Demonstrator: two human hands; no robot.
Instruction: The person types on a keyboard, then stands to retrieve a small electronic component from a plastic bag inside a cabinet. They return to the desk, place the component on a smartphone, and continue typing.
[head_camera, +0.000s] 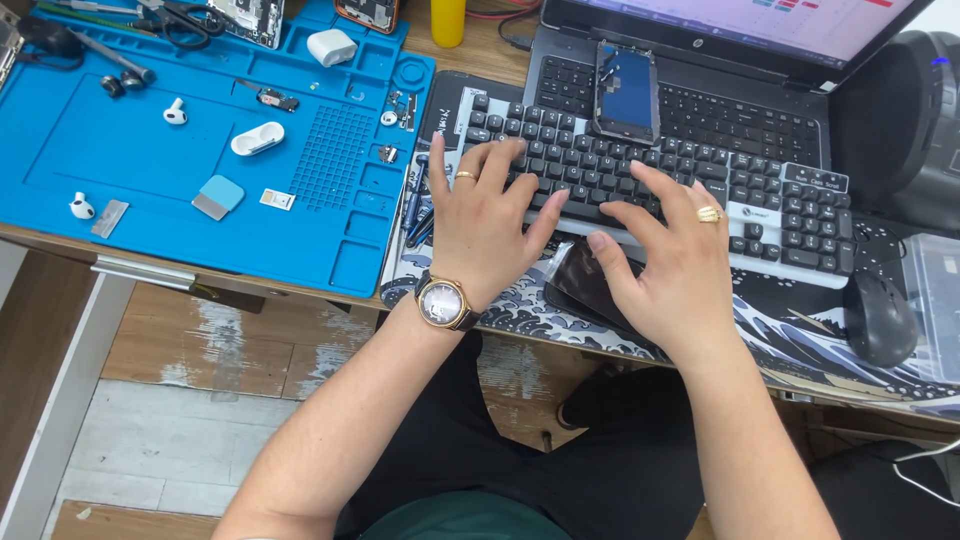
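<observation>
A wooden worktop (300, 292) carries, at the left, a blue silicone repair mat (120, 160) strewn with white earbuds (175, 110), an open earbud case (257, 138) and small parts. To its right lies a wave-patterned desk mat (800, 330) bearing a black-and-white keyboard (780, 215), with a laptop (700, 90) behind and a bare phone screen (626, 92) resting on the laptop's keys.

Typing looks to be the step in hand. The left hand (480, 225), wearing a wristwatch (442, 302), lies released and spread, fingertips on the keyboard's left end. The right hand (670, 265), also released and grasping nothing, hovers over the keyboard's middle, fingers curved onto the keys; a dark phone (580, 285) lies just beneath its palm. A black mouse (880, 315) sits well right. Further typing would call for light, accurate keystrokes.
</observation>
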